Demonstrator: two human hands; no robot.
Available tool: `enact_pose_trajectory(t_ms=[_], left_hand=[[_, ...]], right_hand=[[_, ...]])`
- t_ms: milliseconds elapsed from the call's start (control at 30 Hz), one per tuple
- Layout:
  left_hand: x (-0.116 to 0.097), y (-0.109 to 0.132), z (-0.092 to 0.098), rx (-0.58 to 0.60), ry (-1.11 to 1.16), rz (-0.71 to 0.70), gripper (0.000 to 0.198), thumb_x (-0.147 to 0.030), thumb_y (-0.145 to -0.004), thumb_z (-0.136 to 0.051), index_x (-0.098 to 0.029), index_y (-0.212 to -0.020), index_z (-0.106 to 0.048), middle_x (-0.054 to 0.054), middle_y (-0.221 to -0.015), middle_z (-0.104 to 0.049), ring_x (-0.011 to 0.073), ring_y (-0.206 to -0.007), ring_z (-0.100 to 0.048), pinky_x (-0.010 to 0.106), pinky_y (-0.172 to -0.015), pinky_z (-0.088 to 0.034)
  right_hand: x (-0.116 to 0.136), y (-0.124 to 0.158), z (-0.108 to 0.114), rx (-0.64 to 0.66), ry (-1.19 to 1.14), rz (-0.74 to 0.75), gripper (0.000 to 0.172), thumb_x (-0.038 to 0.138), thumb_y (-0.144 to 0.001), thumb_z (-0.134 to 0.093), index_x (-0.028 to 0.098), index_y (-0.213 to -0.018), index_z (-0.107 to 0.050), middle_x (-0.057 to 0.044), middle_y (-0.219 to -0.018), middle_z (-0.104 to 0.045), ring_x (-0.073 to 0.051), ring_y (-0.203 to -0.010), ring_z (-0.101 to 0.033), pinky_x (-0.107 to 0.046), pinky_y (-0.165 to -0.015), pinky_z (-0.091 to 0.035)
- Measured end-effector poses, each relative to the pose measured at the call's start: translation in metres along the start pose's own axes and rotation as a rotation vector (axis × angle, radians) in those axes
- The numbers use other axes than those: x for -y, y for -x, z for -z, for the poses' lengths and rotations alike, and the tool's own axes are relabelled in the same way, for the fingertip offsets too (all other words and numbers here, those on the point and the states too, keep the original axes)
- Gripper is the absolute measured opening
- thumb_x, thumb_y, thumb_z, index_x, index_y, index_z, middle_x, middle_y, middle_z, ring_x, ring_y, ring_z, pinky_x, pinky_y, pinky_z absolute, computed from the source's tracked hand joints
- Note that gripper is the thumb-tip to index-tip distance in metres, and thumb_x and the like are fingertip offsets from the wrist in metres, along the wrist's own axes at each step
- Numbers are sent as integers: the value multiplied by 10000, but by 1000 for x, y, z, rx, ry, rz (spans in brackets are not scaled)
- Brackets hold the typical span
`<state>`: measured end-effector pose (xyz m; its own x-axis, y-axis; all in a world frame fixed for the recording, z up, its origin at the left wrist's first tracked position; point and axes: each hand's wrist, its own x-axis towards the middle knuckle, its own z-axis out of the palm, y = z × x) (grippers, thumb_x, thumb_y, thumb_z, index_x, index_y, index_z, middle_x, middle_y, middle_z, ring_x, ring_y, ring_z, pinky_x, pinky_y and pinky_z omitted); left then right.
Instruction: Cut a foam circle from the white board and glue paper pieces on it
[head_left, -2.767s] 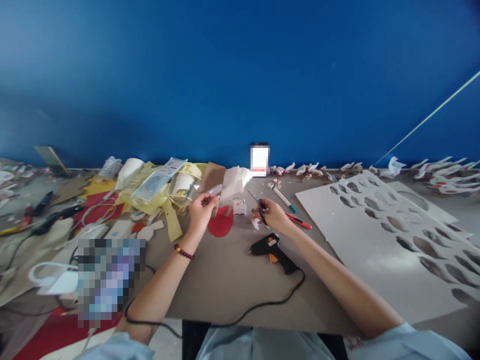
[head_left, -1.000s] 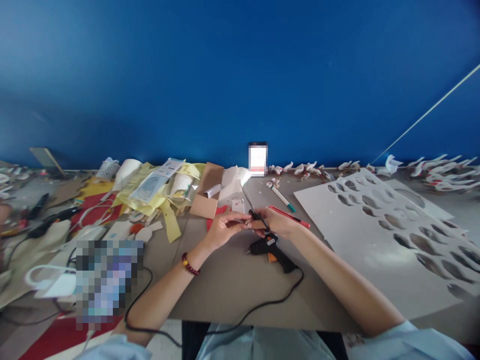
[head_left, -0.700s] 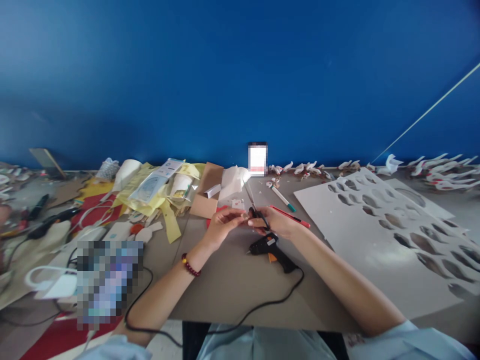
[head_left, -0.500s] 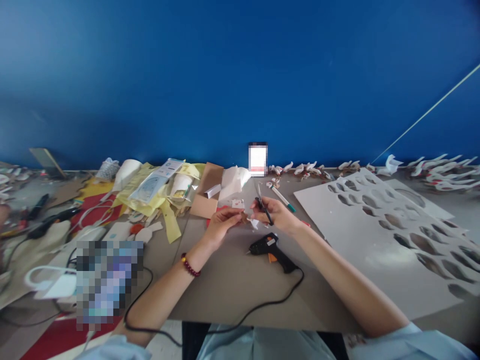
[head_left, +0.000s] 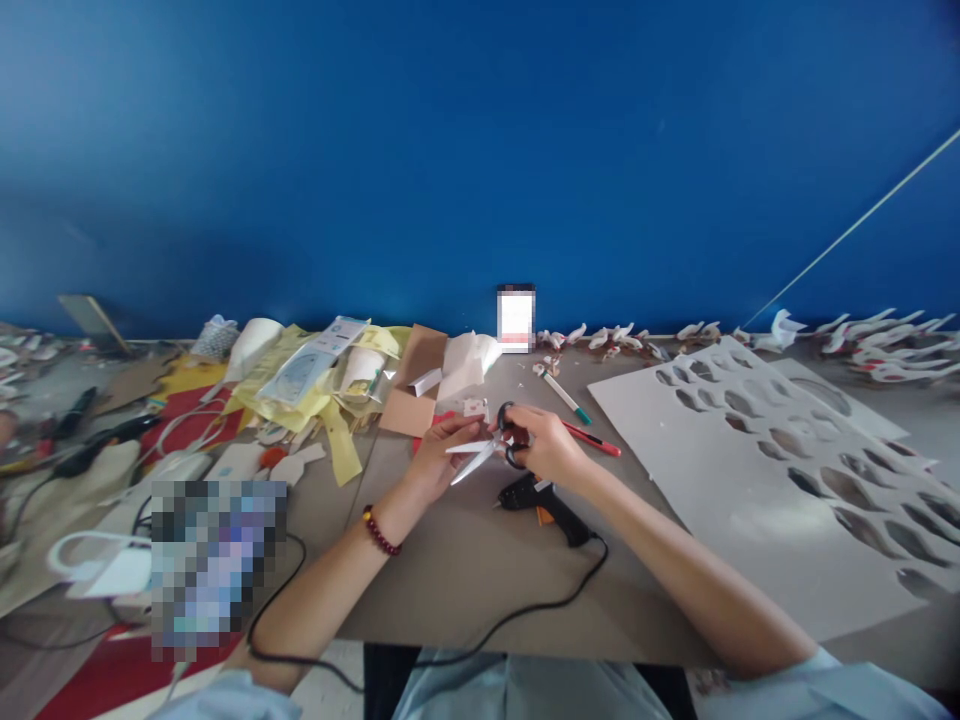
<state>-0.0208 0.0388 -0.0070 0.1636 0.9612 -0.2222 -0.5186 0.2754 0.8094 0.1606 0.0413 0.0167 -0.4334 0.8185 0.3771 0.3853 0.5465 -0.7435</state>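
One pair of scissors (head_left: 480,457) is mid-frame, held by the right hand (head_left: 551,448) with its blades apart. The left hand (head_left: 436,456) is curled just beside; what it holds, I cannot tell. Best to snip slowly, fingers clear of the blades.

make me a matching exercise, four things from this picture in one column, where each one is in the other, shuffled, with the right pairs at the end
Things
1. black-handled scissors with silver blades
2. black glue gun
3. dark red beaded bracelet
4. large white board with leaf-shaped holes

Places
A. around the left wrist
B. to the right of both forearms
C. in the right hand
D. on the table, between the forearms

Pairs: 1-C, 2-D, 3-A, 4-B
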Motion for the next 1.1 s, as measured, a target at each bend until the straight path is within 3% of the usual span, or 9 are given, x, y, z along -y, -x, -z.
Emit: enact_pose_trajectory(t_ms=[200,633,967,1100], left_hand=[[-5,6,-8,-6,11,-18,247,-189,-536,-860,-121,-734,-729,46,-730,-734,159,-656,-683,297,-715,-542],[3,4,-7,-99,-55,-166,254,-228,-504,-862,-133,-710,-747,49,-722,-734,152,-678,-671,281,-722,-541],[7,7,-7,-139,-102,-193,319,-297,-484,-870,-152,-746,-759,65,-760,-748,171,-701,-688,314,-756,-555],[7,8,-8,-168,-168,-208,314,-338,-476,-867,-156,-707,-757,47,-716,-740,157,-649,-672,299,-714,-556]], right_hand=[[-7,3,-7,-84,218,195,101,90,-720,-571,179,-759,-596,-18,-723,-629,-127,-610,-526,-225,-586,-376],[-8,5,-15,-259,349,403,112,114,-799,-550,180,-717,-589,-14,-642,-634,-132,-581,-563,-237,-564,-370],[-12,8,-20,-289,329,411,128,100,-779,-550,180,-681,-576,-17,-618,-620,-131,-556,-546,-237,-564,-390],[-12,10,-20,-301,220,258,108,112,-755,-553,177,-693,-613,-26,-647,-640,-125,-558,-550,-222,-557,-408]])
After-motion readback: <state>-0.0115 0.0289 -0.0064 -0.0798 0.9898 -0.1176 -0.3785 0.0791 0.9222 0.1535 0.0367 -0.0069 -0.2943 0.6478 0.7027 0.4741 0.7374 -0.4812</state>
